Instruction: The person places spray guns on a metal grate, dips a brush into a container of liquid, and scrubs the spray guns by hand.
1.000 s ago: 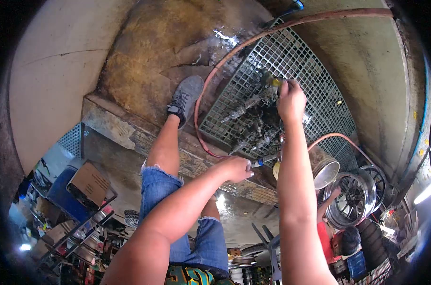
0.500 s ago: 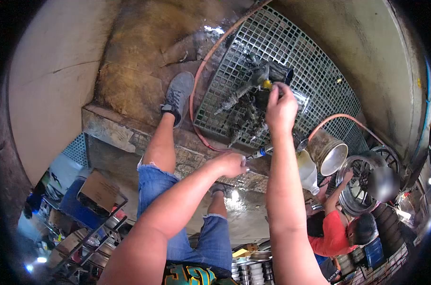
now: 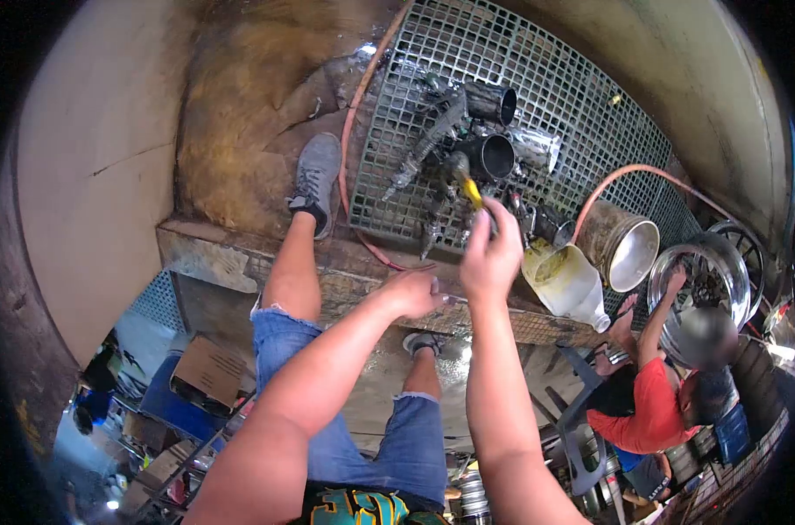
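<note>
My right hand [image 3: 492,254] is closed on a brush with a yellow handle [image 3: 473,192], its head near dark, wet metal parts. These parts, among them a black cylinder [image 3: 491,158] and a long ribbed piece [image 3: 425,149], lie on a green grate [image 3: 564,96]. My left hand [image 3: 412,294] is curled near the ledge, below the grate's lower edge; what it holds, if anything, is too unclear to make out. Right of my right hand lies a cut white plastic jug [image 3: 568,284].
A metal bucket [image 3: 629,249] lies on its side at the right. An orange hose [image 3: 354,131] runs along the grate's left side. Another person [image 3: 647,407] in red sits beside a wheel rim [image 3: 704,289]. A cardboard box [image 3: 208,371] stands at the lower left.
The view has shifted, with the grate's parts now higher in the picture. The brush and my right hand have moved down over the parts. More of the jug and the other person shows.
</note>
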Motion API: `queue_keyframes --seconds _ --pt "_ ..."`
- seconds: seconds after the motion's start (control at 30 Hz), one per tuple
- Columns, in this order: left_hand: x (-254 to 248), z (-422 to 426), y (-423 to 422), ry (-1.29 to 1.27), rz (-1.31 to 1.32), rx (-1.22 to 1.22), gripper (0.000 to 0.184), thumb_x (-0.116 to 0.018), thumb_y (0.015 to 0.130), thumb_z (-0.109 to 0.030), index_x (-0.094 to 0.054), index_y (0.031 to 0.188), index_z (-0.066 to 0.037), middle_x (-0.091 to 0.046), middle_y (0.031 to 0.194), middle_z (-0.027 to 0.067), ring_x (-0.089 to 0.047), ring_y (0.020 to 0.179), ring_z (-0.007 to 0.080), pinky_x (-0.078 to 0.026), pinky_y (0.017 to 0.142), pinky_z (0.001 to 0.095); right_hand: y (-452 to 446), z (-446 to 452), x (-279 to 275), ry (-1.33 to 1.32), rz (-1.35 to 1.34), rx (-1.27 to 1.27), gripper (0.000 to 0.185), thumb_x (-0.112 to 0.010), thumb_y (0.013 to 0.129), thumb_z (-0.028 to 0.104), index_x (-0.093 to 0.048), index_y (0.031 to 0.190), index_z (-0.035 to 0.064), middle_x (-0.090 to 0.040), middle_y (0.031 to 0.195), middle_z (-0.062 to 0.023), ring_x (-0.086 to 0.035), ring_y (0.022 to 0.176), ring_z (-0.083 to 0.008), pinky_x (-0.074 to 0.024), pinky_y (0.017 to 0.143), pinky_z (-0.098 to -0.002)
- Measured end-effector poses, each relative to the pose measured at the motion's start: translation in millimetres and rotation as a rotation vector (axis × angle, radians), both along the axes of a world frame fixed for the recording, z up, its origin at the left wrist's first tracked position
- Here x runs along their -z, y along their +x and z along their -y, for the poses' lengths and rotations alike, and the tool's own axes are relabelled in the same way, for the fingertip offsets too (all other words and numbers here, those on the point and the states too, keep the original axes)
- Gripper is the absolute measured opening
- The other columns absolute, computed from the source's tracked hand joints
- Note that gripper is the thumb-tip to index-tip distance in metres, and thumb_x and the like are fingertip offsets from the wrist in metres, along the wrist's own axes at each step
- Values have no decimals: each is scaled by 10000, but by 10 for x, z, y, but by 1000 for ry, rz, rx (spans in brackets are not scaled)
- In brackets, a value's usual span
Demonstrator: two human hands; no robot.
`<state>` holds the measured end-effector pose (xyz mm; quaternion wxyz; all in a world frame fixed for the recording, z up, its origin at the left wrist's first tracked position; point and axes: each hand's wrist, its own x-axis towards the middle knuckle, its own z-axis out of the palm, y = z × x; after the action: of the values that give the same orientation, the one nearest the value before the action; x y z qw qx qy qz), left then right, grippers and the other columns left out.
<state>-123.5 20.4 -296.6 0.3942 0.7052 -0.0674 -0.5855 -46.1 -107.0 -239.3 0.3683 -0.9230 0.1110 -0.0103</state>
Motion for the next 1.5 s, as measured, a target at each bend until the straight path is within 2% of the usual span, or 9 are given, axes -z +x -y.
queue_keyframes --seconds 0.33,0.53,0.67,0.77,0.8,0.9,1.1,1.23,1.5 --pt "206 77 -201 103 -47 32 401 -674 899 -429 -716 982 -40 -722 995 213 -690 987 359 -533 866 437 -1348 1071 -714 -174 -16 414 233 -551 986 26 -644 1194 -24 -593 967 -96 -570 858 -180 -456 788 -289" --pt "276 96 -303 191 18 71 383 -672 898 -431 -703 970 -56 -719 975 198 -687 958 361 -532 839 441 -1378 1643 228 -372 -191 450 278 -560 979 113 -613 1214 -24 -631 1093 -229 -607 1029 -402 -474 901 -453" --pt "363 17 -297 272 -6 27 365 -663 909 -409 -695 980 -52 -718 958 194 -687 938 366 -534 828 438 -1344 1889 1048 -329 -218 598 294 -557 985 122 -615 1220 -45 -659 1154 -252 -622 1027 -418 -465 938 -469" --pt "459 -74 -199 300 172 -337 252 -686 911 -284 -685 1001 -49 -726 936 167 -705 888 294 -544 795 395 -1259 1897 1158 344 -280 1059 267 -551 1012 142 -606 1232 2 -662 1024 -118 -591 811 -187 -494 722 -319" --pt "457 -115 -124 334 177 -470 215 -693 908 -236 -681 1012 -48 -731 931 150 -710 873 259 -546 784 377 -1254 1847 1083 348 -289 1054 267 -551 1012 142 -606 1232 2 -662 1024 -118 -591 811 -187 -494 722 -319" --pt "568 -301 21 381 265 -817 218 -706 891 -174 -661 1053 -35 -728 913 86 -696 848 186 -547 799 347 -1272 1726 816 1125 121 1443 212 -491 1042 125 -550 1245 116 -532 873 -21 -468 695 -111 -392 591 -241" --pt "1029 -353 240 398 577 -893 505 -807 763 -136 -591 1201 -8 -655 1187 194 -634 1115 321 -494 954 410 -1617 1618 287 1421 308 1483 220 -476 1040 112 -557 1245 96 -561 902 -44 -497 714 -125 -433 608 -233" --pt "1356 -216 536 496 827 -739 578 -840 756 -205 -592 1231 12 -670 1124 221 -654 1067 364 -516 929 422 -1718 1596 75 1461 350 1483 220 -487 1038 130 -560 1232 60 -577 922 -68 -507 715 -131 -457 609 -241" --pt "799 -327 867 383 570 -757 449 -755 851 -261 -608 1172 16 -690 1059 247 -652 983 430 -492 883 502 -1652 1616 -206 1515 434 1441 228 -515 1039 169 -589 1224 58 -572 919 -68 -495 723 -137 -450 612 -246"
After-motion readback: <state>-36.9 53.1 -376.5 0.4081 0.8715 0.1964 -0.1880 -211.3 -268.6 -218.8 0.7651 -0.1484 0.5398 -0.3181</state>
